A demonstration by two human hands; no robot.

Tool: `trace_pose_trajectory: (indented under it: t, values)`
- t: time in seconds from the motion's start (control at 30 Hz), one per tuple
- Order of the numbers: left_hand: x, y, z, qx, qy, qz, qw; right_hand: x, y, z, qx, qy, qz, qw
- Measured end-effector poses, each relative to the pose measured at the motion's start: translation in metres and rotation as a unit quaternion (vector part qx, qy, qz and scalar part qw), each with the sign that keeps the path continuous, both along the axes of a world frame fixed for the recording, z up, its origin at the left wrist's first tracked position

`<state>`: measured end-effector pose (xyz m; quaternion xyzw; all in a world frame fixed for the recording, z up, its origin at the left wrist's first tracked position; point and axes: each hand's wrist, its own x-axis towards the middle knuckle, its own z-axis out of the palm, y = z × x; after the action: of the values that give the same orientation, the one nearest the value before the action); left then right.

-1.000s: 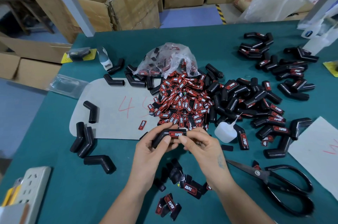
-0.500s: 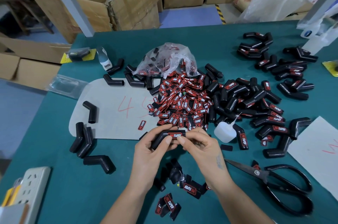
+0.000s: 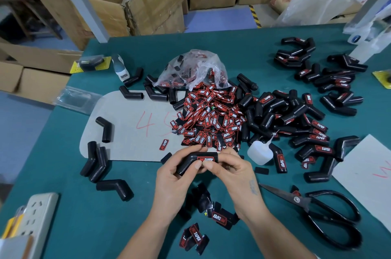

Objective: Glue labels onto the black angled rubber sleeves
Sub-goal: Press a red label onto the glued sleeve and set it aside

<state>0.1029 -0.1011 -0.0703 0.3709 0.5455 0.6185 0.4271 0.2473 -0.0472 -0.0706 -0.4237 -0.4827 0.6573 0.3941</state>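
Both hands, left hand (image 3: pixel 175 174) and right hand (image 3: pixel 230 171), still grasp the sleeve (image 3: pixel 190 162), thumbs pressing its label (image 3: pixel 205 159) (apparently seating glue), unchanged.

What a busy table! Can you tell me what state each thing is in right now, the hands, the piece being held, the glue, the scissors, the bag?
Left hand: grips the held sleeve.
Right hand: pinches the same sleeve.
Held sleeve: off the table, label on it.
Glue bottle: lying on the table.
Scissors: lying on the table, blades together.
Plastic bag: open, labels spilling out.
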Motion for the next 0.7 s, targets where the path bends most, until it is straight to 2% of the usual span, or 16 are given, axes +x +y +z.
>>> trace_pose_trajectory:
  t: [0.17, 0.43, 0.7]
  values:
    - [-0.003, -0.001, -0.003, 0.014, 0.057, -0.005, 0.998, -0.001, -0.002, 0.001, -0.029, 0.011, 0.017, 0.999]
    - [0.000, 0.001, -0.006, 0.074, 0.034, -0.004, 0.997, -0.001, -0.001, -0.002, -0.040, 0.057, 0.019, 0.997]
    - [-0.004, 0.000, -0.016, 0.101, 0.131, 0.016, 0.986, 0.000, -0.001, -0.003, -0.047, 0.041, 0.026, 0.998]
